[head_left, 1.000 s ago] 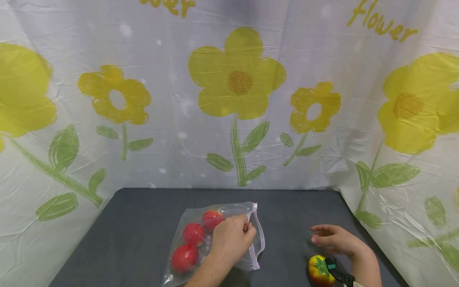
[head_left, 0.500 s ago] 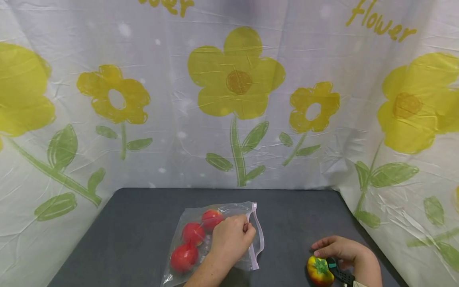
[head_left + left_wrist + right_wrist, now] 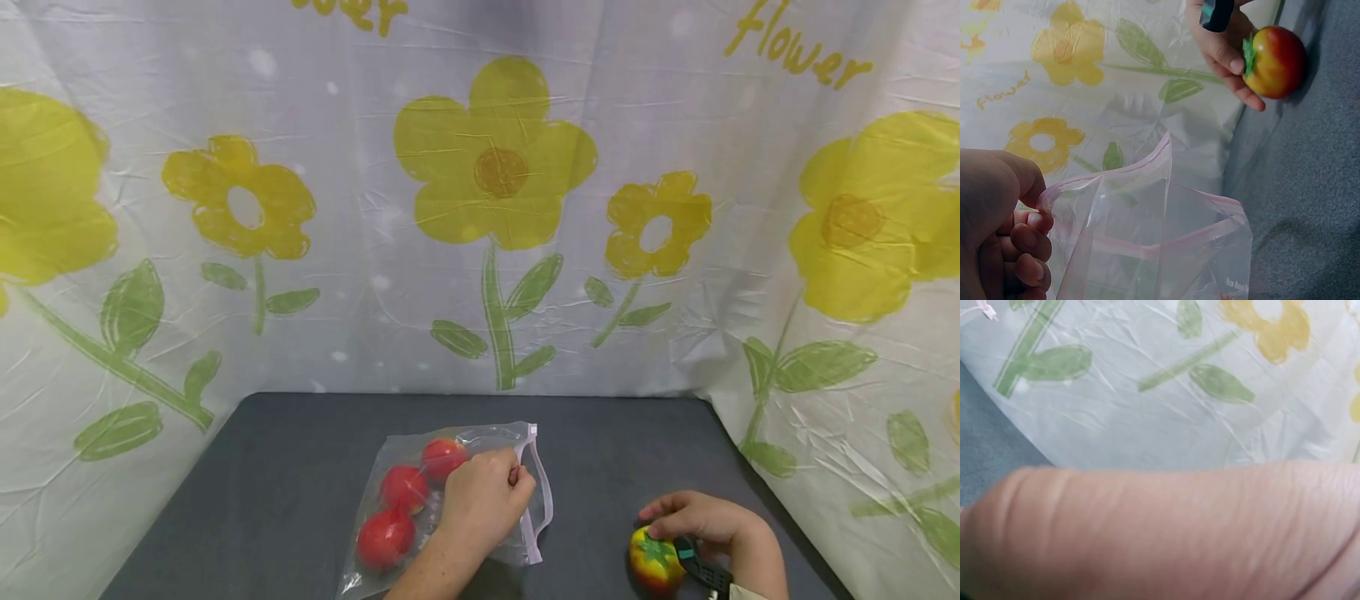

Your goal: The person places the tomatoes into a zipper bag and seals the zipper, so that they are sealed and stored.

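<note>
My left hand (image 3: 483,500) pinches the pink zip edge of a clear zip bag (image 3: 510,533); in the left wrist view the bag's mouth gapes beside the curled fingers (image 3: 1029,240). Inside lie three round red fruits (image 3: 403,489), one near the back showing a yellowish patch. To the right, my right hand (image 3: 708,521) holds a yellow-and-red fruit (image 3: 652,567) with a green leafy top, thumb at the leaves. From the left wrist view, that fruit (image 3: 1279,62) shows its smooth side, and the far fingers are partly hidden behind it. The right wrist view is mostly filled by skin.
A dark grey table (image 3: 300,467) lies under everything. Behind and at both sides hangs a pale curtain (image 3: 360,333) printed with yellow flowers. A black wrist strap (image 3: 701,567) sits on the right wrist.
My right hand has come down toward me onto the yellow-and-red fruit, which has shifted slightly left with it. The left hand and the bag have stayed in place.
</note>
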### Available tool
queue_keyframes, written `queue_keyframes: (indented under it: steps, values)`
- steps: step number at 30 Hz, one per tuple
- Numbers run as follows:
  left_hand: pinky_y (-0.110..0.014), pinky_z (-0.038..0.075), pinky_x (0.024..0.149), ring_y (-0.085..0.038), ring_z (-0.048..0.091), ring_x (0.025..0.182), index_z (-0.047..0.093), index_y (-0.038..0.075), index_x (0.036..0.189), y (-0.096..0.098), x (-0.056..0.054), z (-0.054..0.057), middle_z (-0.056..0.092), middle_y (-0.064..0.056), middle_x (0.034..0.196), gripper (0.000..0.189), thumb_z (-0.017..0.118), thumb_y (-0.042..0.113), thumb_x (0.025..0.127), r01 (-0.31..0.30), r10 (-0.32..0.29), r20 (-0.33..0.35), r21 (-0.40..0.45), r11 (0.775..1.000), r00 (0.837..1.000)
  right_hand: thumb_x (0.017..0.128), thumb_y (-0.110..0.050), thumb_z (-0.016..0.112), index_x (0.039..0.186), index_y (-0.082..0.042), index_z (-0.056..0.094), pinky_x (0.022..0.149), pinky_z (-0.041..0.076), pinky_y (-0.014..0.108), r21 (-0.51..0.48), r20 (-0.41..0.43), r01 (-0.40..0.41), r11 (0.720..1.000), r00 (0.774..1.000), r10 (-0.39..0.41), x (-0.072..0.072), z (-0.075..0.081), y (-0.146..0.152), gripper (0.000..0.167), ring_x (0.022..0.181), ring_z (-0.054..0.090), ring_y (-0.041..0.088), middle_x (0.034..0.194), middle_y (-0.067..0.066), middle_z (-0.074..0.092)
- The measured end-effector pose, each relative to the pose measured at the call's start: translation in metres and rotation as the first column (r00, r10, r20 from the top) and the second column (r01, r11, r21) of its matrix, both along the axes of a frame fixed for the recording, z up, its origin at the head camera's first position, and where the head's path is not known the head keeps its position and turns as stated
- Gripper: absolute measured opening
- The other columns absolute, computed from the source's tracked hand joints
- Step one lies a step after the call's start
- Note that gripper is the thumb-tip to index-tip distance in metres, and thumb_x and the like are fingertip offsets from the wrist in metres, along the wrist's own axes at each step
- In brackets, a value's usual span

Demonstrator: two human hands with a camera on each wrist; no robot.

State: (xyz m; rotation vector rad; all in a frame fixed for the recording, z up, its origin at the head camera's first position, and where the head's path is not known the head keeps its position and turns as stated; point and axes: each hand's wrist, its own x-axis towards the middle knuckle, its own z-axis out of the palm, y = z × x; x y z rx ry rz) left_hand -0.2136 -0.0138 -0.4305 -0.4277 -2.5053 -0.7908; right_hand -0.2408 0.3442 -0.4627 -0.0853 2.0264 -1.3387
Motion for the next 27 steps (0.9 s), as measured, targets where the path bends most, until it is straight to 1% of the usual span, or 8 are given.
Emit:
queue_keyframes:
  steps: [3,5,6,10,12,18,24,27]
  values:
    - [-0.026,0.027,0.044,-0.006,0.033,0.046,0.04,0.021,0.058,0.0,0.0,0.0,0.031,0.01,0.052,0.034,0.064,0.02,0.082,0.001,-0.001,0.002,-0.002,1.0,1.0,0.102,-0.017,0.056,0.128,0.01,0.057,0.086,0.051,0.043,-0.055,-0.022,-0.02,0.998,1.0,0.019,-0.002,0.0,-0.003,0.038,0.098,0.063,0.022,0.11,0.007,0.067]
    - [-0.026,0.027,0.044,-0.006,0.033,0.046,0.04,0.021,0.058,0.0,0.0,0.001,0.032,0.01,0.052,0.034,0.064,0.02,0.082,0.004,-0.004,0.005,0.0,1.0,1.0,0.103,-0.016,0.055,0.128,0.011,0.057,0.083,0.052,0.038,-0.084,-0.052,-0.039,0.996,0.998,0.035,-0.004,0.001,-0.007,0.037,0.094,0.064,0.02,0.108,0.007,0.067]
    - [-0.026,0.027,0.044,-0.006,0.033,0.046,0.04,0.021,0.058,0.0,0.0,0.001,0.032,0.01,0.051,0.034,0.064,0.02,0.082,0.005,-0.005,0.008,0.001,1.0,1.0,0.103,-0.016,0.055,0.128,0.011,0.057,0.083,0.053,0.037,-0.09,-0.065,-0.043,0.995,0.997,0.037,-0.004,0.001,-0.008,0.037,0.094,0.064,0.02,0.108,0.007,0.067]
    - [-0.026,0.028,0.043,-0.006,0.034,0.046,0.041,0.021,0.058,0.0,0.0,0.001,0.032,0.01,0.051,0.034,0.064,0.02,0.083,0.007,-0.007,0.013,0.006,1.0,1.0,0.103,-0.019,0.056,0.129,0.01,0.059,0.084,0.052,0.042,-0.06,-0.109,-0.027,0.998,0.994,0.02,-0.007,0.006,-0.017,0.039,0.097,0.064,0.022,0.11,0.007,0.068]
    - [-0.026,0.028,0.043,-0.006,0.034,0.046,0.041,0.021,0.058,0.0,0.0,0.001,0.033,0.01,0.051,0.034,0.064,0.02,0.083,0.006,-0.006,0.014,0.004,1.0,1.0,0.103,-0.021,0.056,0.131,0.008,0.059,0.084,0.053,0.046,-0.06,-0.115,-0.011,0.998,0.993,0.004,-0.007,0.009,-0.021,0.041,0.098,0.064,0.023,0.112,0.008,0.068]
    - [-0.026,0.029,0.043,-0.006,0.034,0.046,0.041,0.021,0.059,-0.001,0.001,0.002,0.033,0.009,0.052,0.033,0.065,0.02,0.083,0.008,-0.008,0.011,0.0,1.0,1.0,0.102,-0.021,0.055,0.136,0.011,0.054,0.083,0.057,0.053,-0.136,-0.145,-0.011,0.991,0.989,-0.008,-0.011,0.013,-0.035,0.047,0.099,0.066,0.025,0.114,0.011,0.068]
    - [-0.026,0.03,0.044,-0.006,0.035,0.046,0.043,0.021,0.059,-0.001,0.001,0.002,0.034,0.009,0.052,0.033,0.066,0.021,0.083,0.008,-0.008,0.034,-0.005,1.0,0.999,0.098,-0.018,0.053,0.137,0.013,0.052,0.081,0.057,0.05,-0.145,-0.229,0.02,0.989,0.972,-0.053,-0.014,0.018,-0.053,0.05,0.098,0.065,0.024,0.114,0.012,0.068]
    - [-0.026,0.031,0.044,-0.007,0.035,0.046,0.043,0.021,0.06,-0.001,0.001,0.003,0.035,0.009,0.052,0.033,0.067,0.023,0.084,0.006,-0.006,0.05,-0.01,1.0,0.999,0.099,-0.019,0.053,0.137,0.012,0.052,0.083,0.057,0.05,-0.158,-0.261,0.026,0.987,0.963,-0.067,-0.015,0.02,-0.066,0.049,0.099,0.065,0.024,0.115,0.012,0.067]
